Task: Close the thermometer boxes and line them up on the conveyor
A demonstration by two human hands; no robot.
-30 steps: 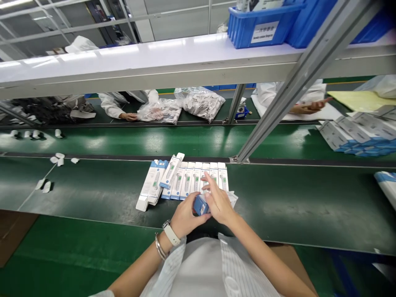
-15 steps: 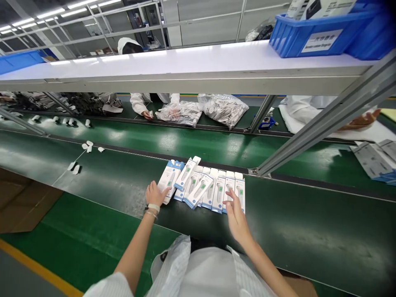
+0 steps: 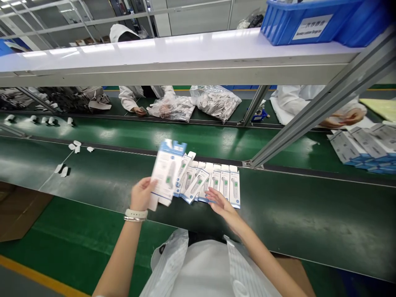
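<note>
In the head view, your left hand [image 3: 141, 194] grips flattened thermometer cartons [image 3: 163, 175], now lifted off the green conveyor belt [image 3: 293, 218] beside a row of thermometer boxes [image 3: 225, 184]; your right hand [image 3: 225, 209], open at that row, leaves your left alone carrying a load.

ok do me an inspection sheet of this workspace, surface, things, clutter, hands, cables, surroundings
surface: dark green work surface, glossy
things: row of thermometer boxes, side by side; one box slanted on top
clutter: small white pieces, scattered at left
left hand: holds blue-and-white cartons above the surface
right hand: open at the row, contact unclear
cables: nothing seen
surroundings: shelf with blue bin; filled plastic bags and co-workers' hands beyond
</note>
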